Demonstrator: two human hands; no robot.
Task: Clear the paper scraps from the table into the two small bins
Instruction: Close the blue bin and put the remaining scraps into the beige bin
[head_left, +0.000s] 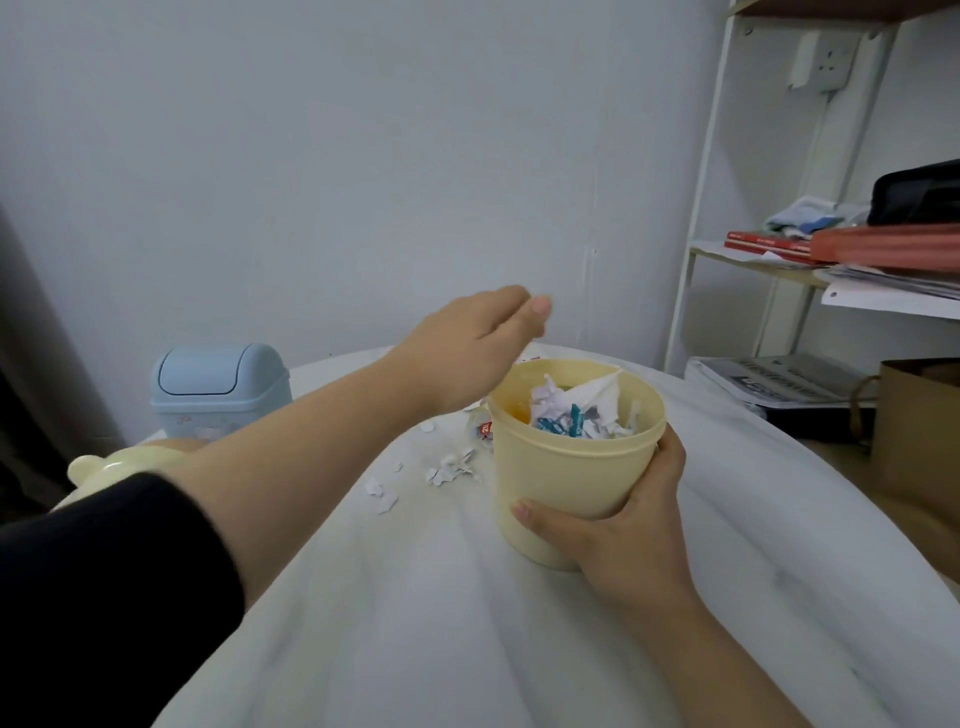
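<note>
**Right hand gripping the yellow bin, left hand hovering at its far rim**

The right hand (623, 514) is gripping the yellow bin (561, 478) from its near right side. Its fingers are wrapping round the wall and its thumb is pressing the front. The bin is standing open on the white worktop (441, 623), and torn paper (576, 410) in white and blue is filling it nearly to the rim.

The left hand (467, 343) is reaching across from the left and hanging above the bin's far left edge, apart from the right hand. Its back is facing the camera and its fingers are pointing down and away. The thumb tip is lying beside the forefinger. The view does not show whether it is pinching anything.

Loose paper scraps (449, 467) are lying on the worktop just below the left wrist and left of the bin, between the two forearms. A red and white scrap (485, 431) is touching the bin's left wall.

The blue bin (221, 389), with its swing lid closed, is standing well to the left of the left hand, beyond the forearm. A yellow lid (119, 467) is showing partly from under the black sleeve (104, 582).

Beyond the right hand, a shelf (779, 260) is carrying books and papers, and a brown paper bag (919, 415) is standing beside it.
</note>
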